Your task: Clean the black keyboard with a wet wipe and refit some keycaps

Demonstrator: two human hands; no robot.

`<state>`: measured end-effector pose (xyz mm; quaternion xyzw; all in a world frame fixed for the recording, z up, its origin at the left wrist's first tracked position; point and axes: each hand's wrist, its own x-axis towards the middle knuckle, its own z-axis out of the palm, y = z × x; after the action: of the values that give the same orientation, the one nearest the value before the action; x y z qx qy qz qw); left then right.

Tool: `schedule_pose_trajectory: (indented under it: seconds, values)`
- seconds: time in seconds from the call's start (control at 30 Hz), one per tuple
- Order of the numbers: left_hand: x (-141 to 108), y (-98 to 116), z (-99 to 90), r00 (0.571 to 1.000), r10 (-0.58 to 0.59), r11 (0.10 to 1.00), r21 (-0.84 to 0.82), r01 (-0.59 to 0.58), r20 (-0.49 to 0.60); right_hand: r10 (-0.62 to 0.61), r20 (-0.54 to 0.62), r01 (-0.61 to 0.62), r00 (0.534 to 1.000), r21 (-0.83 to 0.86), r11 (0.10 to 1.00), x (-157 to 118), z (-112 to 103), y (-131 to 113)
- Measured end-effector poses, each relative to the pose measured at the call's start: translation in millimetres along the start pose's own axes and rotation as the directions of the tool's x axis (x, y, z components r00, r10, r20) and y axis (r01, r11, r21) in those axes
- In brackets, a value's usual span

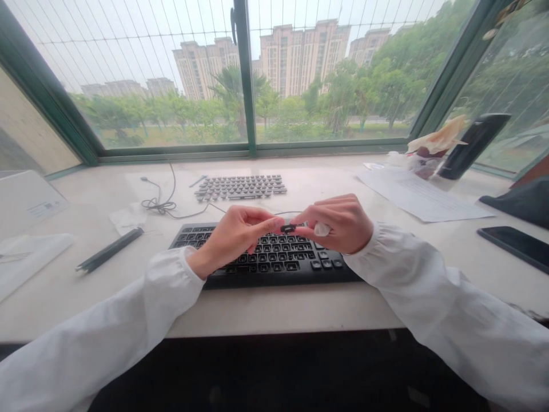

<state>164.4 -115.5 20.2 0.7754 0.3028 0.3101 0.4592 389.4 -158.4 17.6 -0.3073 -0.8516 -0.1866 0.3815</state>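
Pinching a small black key (287, 228) over the keyboard (274, 279), the left hand (242, 228) and right hand (338, 220) meet, fingertips of both clamped on it. A white wad (322, 229) shows under the right hand. Loose keys (240, 187) stand in rows behind the keyboard; a phone (517, 246) lies to its right.

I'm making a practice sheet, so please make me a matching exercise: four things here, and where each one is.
Things:
1. Small black piece
2. Black keyboard
3. Rows of keycaps
4. Phone

Places:
A. Beyond the black keyboard, toward the window
B. On the desk, near the picture's right edge
C. Between the fingers of the left hand and right hand
D. Beneath both hands

Pairs: 1-C, 2-D, 3-A, 4-B
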Motion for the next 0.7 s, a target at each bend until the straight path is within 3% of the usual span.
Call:
schedule_pose_trajectory:
  seconds: [0.1,0.2,0.3,0.37,0.47,0.57,0.63,0.7]
  values:
    - [1,1,-0.5,0.997,-0.063,0.997,-0.038,0.065,0.049,-0.028,0.003,0.028,1.000,-0.021,0.999,-1,0,1]
    - [2,-3,-1.0,0.995,-0.043,0.999,-0.027,0.045,0.085,-0.030,0.012,0.030,0.999,-0.027,0.999,-1,0,1]
    - [2,-7,-0.7,0.993,0.073,0.996,0.051,-0.078,0.089,-0.015,0.070,0.017,0.997,-0.024,1.000,-2,-2,3]
    - [0,-9,-0.1,0.977,0.215,0.961,0.175,-0.214,0.013,-0.021,0.128,0.023,0.992,-0.016,1.000,-2,-4,4]
    - [-4,-11,0.7,0.870,0.488,0.804,0.425,-0.416,-0.070,-0.033,0.183,0.035,0.983,-0.010,0.999,-2,-8,7]
    - [-7,-12,0.9,0.746,0.666,0.607,0.581,-0.541,-0.001,-0.027,0.186,0.029,0.982,-0.005,1.000,-2,-10,8]
    - [-7,-12,0.9,0.710,0.703,0.542,0.619,-0.569,0.038,-0.027,0.194,0.027,0.981,0.002,1.000,-1,-10,8]
    - [-7,-12,1.1,0.706,0.706,0.526,0.628,-0.573,0.053,-0.026,0.207,0.025,0.978,0.010,1.000,-1,-9,8]
